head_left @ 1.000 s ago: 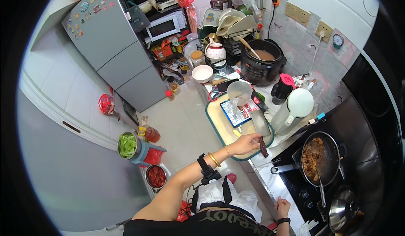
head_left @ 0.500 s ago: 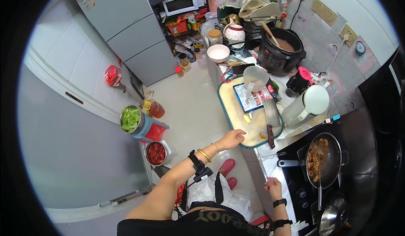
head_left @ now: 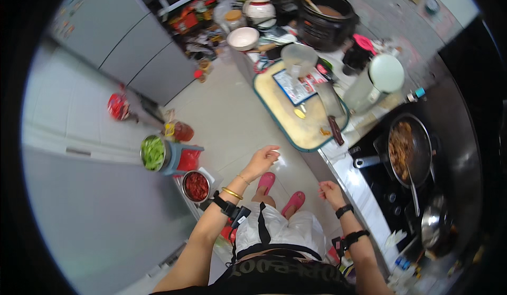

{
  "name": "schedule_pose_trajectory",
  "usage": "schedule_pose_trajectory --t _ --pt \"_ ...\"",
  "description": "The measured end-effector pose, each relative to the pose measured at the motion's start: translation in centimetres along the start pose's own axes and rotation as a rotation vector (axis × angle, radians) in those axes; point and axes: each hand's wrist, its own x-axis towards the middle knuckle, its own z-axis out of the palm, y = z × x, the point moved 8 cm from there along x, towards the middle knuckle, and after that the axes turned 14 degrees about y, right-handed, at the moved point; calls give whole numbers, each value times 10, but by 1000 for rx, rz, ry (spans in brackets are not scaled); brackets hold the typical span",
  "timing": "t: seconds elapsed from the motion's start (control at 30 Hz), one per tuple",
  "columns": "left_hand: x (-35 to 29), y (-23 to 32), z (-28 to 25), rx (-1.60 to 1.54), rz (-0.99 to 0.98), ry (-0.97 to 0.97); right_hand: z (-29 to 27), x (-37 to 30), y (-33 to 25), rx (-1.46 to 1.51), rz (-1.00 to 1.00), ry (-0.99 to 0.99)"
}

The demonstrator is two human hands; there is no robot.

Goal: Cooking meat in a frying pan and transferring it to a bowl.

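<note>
My left hand [head_left: 264, 160] hangs over the floor, short of the counter, with its loosely bent fingers apart and nothing in it. Beside the counter's front edge, my right hand [head_left: 330, 193] is also empty, its fingers slightly curled and apart. Nearest to both is the cream cutting board [head_left: 280, 107] with a green rim. On it lie a cleaver [head_left: 331, 105] with a dark wooden handle, a blue-edged packet [head_left: 289, 86], and a small yellow slice [head_left: 299, 113]. A clear plastic measuring cup [head_left: 299, 57] stands over the packet.
At right, a frying pan [head_left: 422, 160] of browned food with a spatula sits on the stove, near a shiny metal lid [head_left: 434, 222]. A pale jug [head_left: 364, 94] and black cooker [head_left: 325, 31] stand behind. At left are bowls of greens [head_left: 153, 152] and red pieces [head_left: 196, 186].
Both hands have drawn away from the counter; the left no longer reaches over the cutting board's edge. My view has swung, so the counter sits higher and both slippers show more fully.
</note>
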Motion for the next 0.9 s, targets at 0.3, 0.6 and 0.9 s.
schedule_pose_trajectory --t 0.3,0.6,0.9 --pt "63 37 32 120 41 -370 33 -2 7 212 44 276" --pt "96 40 43 327 32 -507 68 -8 11 421 61 373" --pt "95 14 10 284 -80 -324 79 17 -30 516 -68 264"
